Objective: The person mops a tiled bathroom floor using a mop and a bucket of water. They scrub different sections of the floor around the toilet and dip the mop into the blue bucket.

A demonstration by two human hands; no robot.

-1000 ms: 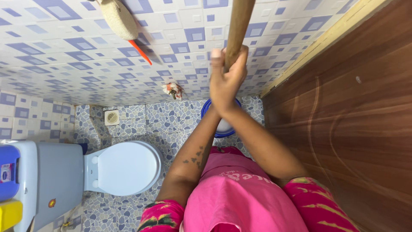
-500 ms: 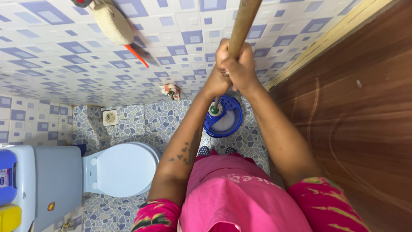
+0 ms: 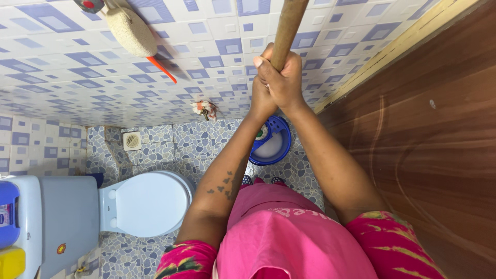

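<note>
Head view: looking straight down in a tiled bathroom.
Left hand point(image 3: 261, 95): wrapped tight around the wooden pole point(image 3: 285, 31), just under the right.
Right hand point(image 3: 281, 77): fingers curled fast around the same pole, touching the left hand.
Pole: raised before the tiled wall point(image 3: 62, 67), its top leaving the frame.
Bucket point(image 3: 271, 140): blue, on the pebble-patterned floor point(image 3: 170, 144), below the hands near the wooden door point(image 3: 429, 144).
Toilet point(image 3: 142, 204): lid closed, to the left.
Brush point(image 3: 137, 36): hanging on the wall.
</note>
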